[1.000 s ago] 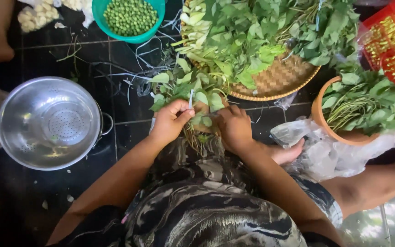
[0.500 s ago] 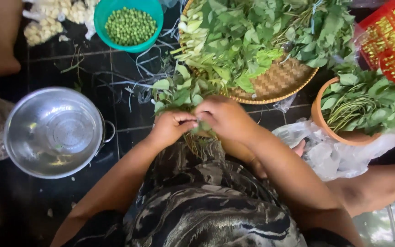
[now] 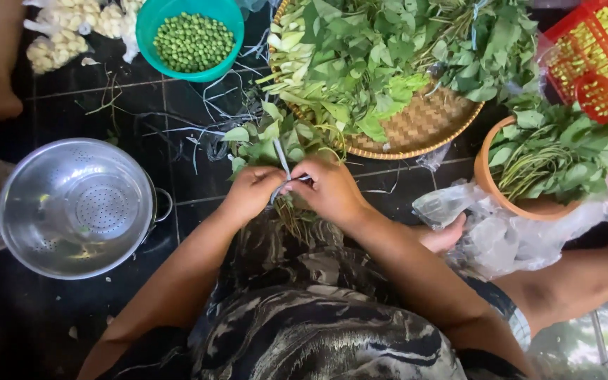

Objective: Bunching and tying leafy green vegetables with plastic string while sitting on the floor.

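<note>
My left hand (image 3: 251, 191) and my right hand (image 3: 330, 188) meet over my lap, both pinching a thin pale strip (image 3: 282, 166) wrapped around a bunch of leafy green stems (image 3: 270, 143). The bunch's leaves point away from me and its stem ends (image 3: 295, 219) hang down between my hands. Just beyond lies a round woven tray (image 3: 423, 125) heaped with loose green leaves (image 3: 388, 49).
A metal colander (image 3: 75, 207) sits on the dark tiled floor at left. A teal bowl of green peas (image 3: 190, 39) and white garlic-like bulbs (image 3: 72, 28) lie at the back. An orange bowl of greens (image 3: 550, 155), a red basket (image 3: 599, 70) and clear plastic bags (image 3: 508, 225) are at right.
My hands have shifted slightly right and drawn together on the bunch; the pale strip now stands up between my fingers. The view has drifted, so the colander sits lower left.
</note>
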